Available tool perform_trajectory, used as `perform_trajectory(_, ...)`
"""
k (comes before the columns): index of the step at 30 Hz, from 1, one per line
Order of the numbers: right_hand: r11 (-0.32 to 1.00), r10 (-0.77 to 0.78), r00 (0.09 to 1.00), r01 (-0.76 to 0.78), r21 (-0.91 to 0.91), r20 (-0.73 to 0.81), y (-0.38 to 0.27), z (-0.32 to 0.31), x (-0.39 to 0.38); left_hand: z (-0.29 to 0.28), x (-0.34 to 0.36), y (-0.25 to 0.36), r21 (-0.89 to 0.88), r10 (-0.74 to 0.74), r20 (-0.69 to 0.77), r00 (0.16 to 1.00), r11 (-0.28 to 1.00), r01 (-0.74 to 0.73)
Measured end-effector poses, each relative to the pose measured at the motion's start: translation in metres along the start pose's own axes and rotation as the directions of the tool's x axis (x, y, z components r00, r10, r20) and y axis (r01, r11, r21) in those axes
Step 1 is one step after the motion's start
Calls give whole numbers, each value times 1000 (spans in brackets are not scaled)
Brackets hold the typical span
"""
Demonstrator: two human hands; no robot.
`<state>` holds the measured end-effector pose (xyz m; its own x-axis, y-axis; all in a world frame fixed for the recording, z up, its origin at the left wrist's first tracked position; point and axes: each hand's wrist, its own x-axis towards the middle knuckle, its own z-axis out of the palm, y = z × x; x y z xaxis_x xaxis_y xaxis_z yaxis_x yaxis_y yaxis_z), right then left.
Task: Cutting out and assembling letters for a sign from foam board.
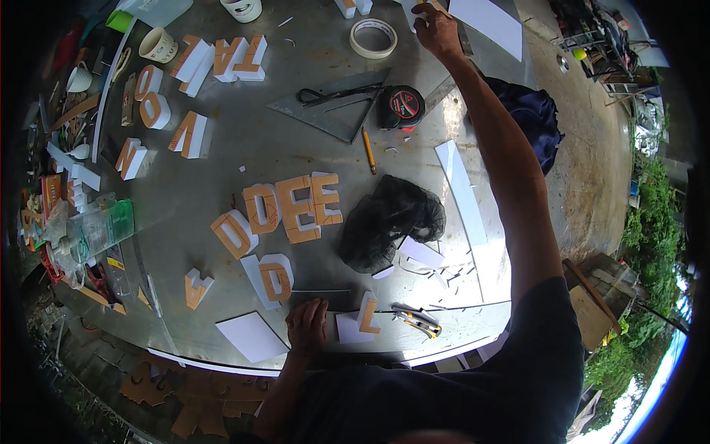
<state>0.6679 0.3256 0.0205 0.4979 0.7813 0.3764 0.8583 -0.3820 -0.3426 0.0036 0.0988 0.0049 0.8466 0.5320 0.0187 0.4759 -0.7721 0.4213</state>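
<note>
My right arm reaches across the metal table to its far side. There my right hand (436,31) has its fingers bent around a white piece with a brown face (409,16), partly cut off by the picture's upper edge. My left hand (307,324) rests on the near edge of the table, fingers lying loosely down, with nothing seen in them. It lies between a white sheet (251,337) and a small block letter L (367,314) on another white piece. A block letter D (276,281) stands just beyond it. A yellow and black utility knife (418,323) lies right of the L.
Several brown-faced block letters (299,211) stand mid-table and far left. Black mesh fabric (392,222) lies beside white offcuts (421,253). Farther back are a pencil (369,152), tape measure (401,108), set square (333,105), tape roll (373,38) and cup (158,46).
</note>
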Motion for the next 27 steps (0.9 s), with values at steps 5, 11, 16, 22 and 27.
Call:
perform_trajectory(5,995,74,989,-64,-82,125,-18,-1,-14,2,-1,0,-55,-7,-3,1000,998,7)
perform_trajectory(11,999,2,978,6,-41,208,-29,-18,-23,-3,-4,1,-29,-7,5,1000,1000,7)
perform_trajectory(16,996,60,988,-50,-75,146,-52,-68,-52,-6,-2,3,-39,-12,-17,1000,999,11)
perform_trajectory(22,1000,30,992,-28,-13,120,-78,-129,-154,-4,-6,2,-53,21,-72,997,998,-25)
perform_trajectory(27,946,189,968,-224,232,166,-120,-168,-280,-2,-9,2,-47,50,-113,992,997,-56)
